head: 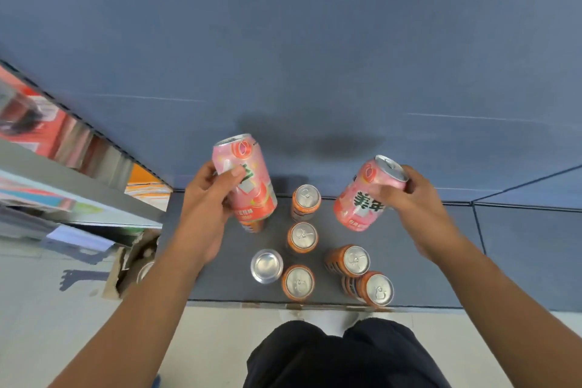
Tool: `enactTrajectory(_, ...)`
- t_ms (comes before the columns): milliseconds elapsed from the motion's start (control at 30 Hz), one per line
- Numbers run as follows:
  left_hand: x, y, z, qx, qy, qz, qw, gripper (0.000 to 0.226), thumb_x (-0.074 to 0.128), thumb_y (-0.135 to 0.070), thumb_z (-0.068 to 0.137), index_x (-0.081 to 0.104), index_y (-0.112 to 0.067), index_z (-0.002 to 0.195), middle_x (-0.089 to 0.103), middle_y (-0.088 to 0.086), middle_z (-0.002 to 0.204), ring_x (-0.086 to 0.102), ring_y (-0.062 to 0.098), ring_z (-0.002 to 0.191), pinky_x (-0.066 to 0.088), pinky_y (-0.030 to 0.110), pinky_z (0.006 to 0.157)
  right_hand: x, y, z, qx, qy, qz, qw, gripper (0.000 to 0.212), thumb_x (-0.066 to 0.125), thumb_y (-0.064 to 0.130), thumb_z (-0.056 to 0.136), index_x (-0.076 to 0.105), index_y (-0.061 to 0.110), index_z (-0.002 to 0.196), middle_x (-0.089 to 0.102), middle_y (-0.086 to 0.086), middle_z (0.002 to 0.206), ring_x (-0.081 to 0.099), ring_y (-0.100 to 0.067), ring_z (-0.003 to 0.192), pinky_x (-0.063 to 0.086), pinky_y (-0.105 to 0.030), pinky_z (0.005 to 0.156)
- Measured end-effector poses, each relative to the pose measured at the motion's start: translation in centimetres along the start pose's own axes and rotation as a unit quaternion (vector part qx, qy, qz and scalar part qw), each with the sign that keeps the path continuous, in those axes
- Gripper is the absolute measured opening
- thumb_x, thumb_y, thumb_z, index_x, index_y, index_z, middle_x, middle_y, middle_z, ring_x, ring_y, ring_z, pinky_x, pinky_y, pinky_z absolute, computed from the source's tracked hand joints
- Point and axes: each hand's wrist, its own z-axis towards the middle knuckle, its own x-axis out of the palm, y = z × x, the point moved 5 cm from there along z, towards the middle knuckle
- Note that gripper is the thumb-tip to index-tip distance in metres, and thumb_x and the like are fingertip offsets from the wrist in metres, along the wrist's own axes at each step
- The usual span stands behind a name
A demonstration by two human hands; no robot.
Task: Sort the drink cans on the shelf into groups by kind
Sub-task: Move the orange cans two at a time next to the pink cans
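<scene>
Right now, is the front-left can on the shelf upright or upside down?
Upside down: the front-left can shows a smooth domed base with no pull tab.

The right pink aluminium drink can [352,203] carried two large dark green Chinese characters, 美年, printed across its side wall. A line of small white characters ran along the orange-red band near its base; this line was too small to read. The left pink aluminium drink can [255,189] showed part of a dark green character, mostly covered, and a line of small white characters on its lower orange-red band, likewise illegible. The orange aluminium drink cans [334,262] at the front right bore dark lettering on their side walls; it could not be read.
</scene>
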Motion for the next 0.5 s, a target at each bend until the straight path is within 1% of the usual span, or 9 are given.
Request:
enactTrajectory(67, 2.7, 0.5, -0.8, -0.033, 0.039, -0.016, 0.999, 0.04, 0.071, -0.031, 0.075, 0.064, -0.017, 0.112, 0.073, 0.002, 0.099, 0.071, 0.016, 0.084, 0.055, 0.035, 0.07, -0.3, -0.3, -0.9, 0.024, -0.006, 0.086, 0.996, 0.062, 0.076, 0.042, 0.062, 0.062, 0.017, 0.117, 0.074, -0.006, 0.105, 0.072, -0.019, 0.097, 0.057, -0.039, 0.087)
enactTrajectory(100, 4.1, 0.7, -1.2, -0.05, 0.059, -0.014, 0.997, 0.04, 0.074, -0.032, 0.075, 0.064, -0.018, 0.111, 0.074, 0.003, 0.1, 0.071, 0.018, 0.084, 0.054, 0.034, 0.067, -0.5, -0.4, -1.4, 0.04, -0.006, 0.127, 0.991, 0.064, 0.076, 0.047, 0.069, 0.06, 0.015, 0.122, 0.073, -0.011, 0.11, 0.071, -0.025, 0.102, 0.056, -0.045, 0.091)
enactTrajectory(133, 5.5, 0.9, -1.7, -0.066, 0.075, -0.012, 0.995, 0.041, 0.077, -0.032, 0.075, 0.064, -0.018, 0.111, 0.074, 0.006, 0.104, 0.07, 0.021, 0.086, 0.055, 0.033, 0.061, -0.7, -0.4, -2.0, 0.055, -0.008, 0.161, 0.985, 0.066, 0.074, 0.054, 0.076, 0.058, 0.013, 0.126, 0.072, -0.013, 0.114, 0.07, -0.028, 0.104, 0.057, -0.046, 0.091)
enactTrajectory(200, 8.1, 1.6, -2.5, -0.092, 0.104, -0.01, 0.99, 0.044, 0.068, -0.038, 0.075, 0.063, -0.015, 0.112, 0.071, 0.011, 0.111, 0.068, 0.026, 0.093, 0.054, 0.025, 0.052, -1.5, -0.3, -3.1, 0.074, -0.016, 0.21, 0.975, 0.066, 0.058, 0.062, 0.08, 0.058, 0.015, 0.127, 0.072, -0.012, 0.115, 0.071, -0.026, 0.104, 0.059, -0.04, 0.083)
enactTrajectory(267, 10.7, 2.3, -3.3, -0.108, 0.133, -0.011, 0.985, 0.049, 0.064, -0.039, 0.073, 0.064, -0.013, 0.114, 0.073, 0.009, 0.11, 0.068, 0.025, 0.098, 0.06, 0.032, 0.068, -2.6, -0.4, -4.1, 0.081, -0.011, 0.244, 0.966, 0.06, 0.053, 0.058, 0.079, 0.059, 0.017, 0.123, 0.073, -0.009, 0.111, 0.071, -0.023, 0.102, 0.06, -0.035, 0.077)
enactTrajectory(333, 13.1, 3.2, -4.0, -0.131, 0.16, -0.007, 0.978, 0.052, 0.066, -0.039, 0.071, 0.064, -0.014, 0.116, 0.074, 0.005, 0.108, 0.071, 0.019, 0.099, 0.058, 0.042, 0.086, -4.1, -0.6, -5.1, 0.086, -0.006, 0.266, 0.96, 0.052, 0.067, 0.044, 0.081, 0.059, 0.013, 0.123, 0.073, -0.009, 0.108, 0.071, -0.022, 0.099, 0.061, -0.035, 0.076)
enactTrajectory(400, 15.5, 4.4, -4.8, -0.164, 0.191, -0.007, 0.968, 0.055, 0.073, -0.037, 0.073, 0.062, -0.015, 0.122, 0.073, 0.006, 0.113, 0.071, 0.017, 0.102, 0.057, 0.041, 0.085, -5.9, -1.0, -6.1, 0.083, -0.004, 0.281, 0.956, 0.056, 0.079, 0.023, 0.076, 0.057, 0.008, 0.126, 0.072, -0.01, 0.106, 0.071, -0.024, 0.098, 0.06, -0.038, 0.078)
enactTrajectory(467, 17.9, 5.4, -5.6, -0.19, 0.228, -0.013, 0.955, 0.064, 0.082, -0.028, 0.071, 0.058, -0.013, 0.128, 0.07, 0.009, 0.12, 0.069, 0.019, 0.107, 0.058, 0.038, 0.082, -8.0, -1.6, -7.1, 0.068, -0.014, 0.286, 0.956, 0.054, 0.073, 0.018, 0.073, 0.058, 0.007, 0.123, 0.072, -0.01, 0.103, 0.071, -0.024, 0.096, 0.059, -0.04, 0.079)
enactTrajectory(500, 19.2, 6.0, -6.1, -0.19, 0.249, -0.011, 0.949, 0.065, 0.08, -0.024, 0.068, 0.058, -0.011, 0.128, 0.07, 0.009, 0.119, 0.068, 0.02, 0.106, 0.058, 0.037, 0.081, -9.2, -1.9, -7.6, 0.059, -0.029, 0.285, 0.956, 0.052, 0.073, 0.019, 0.073, 0.059, 0.008, 0.122, 0.072, -0.01, 0.103, 0.071, -0.025, 0.096, 0.059, -0.041, 0.078)
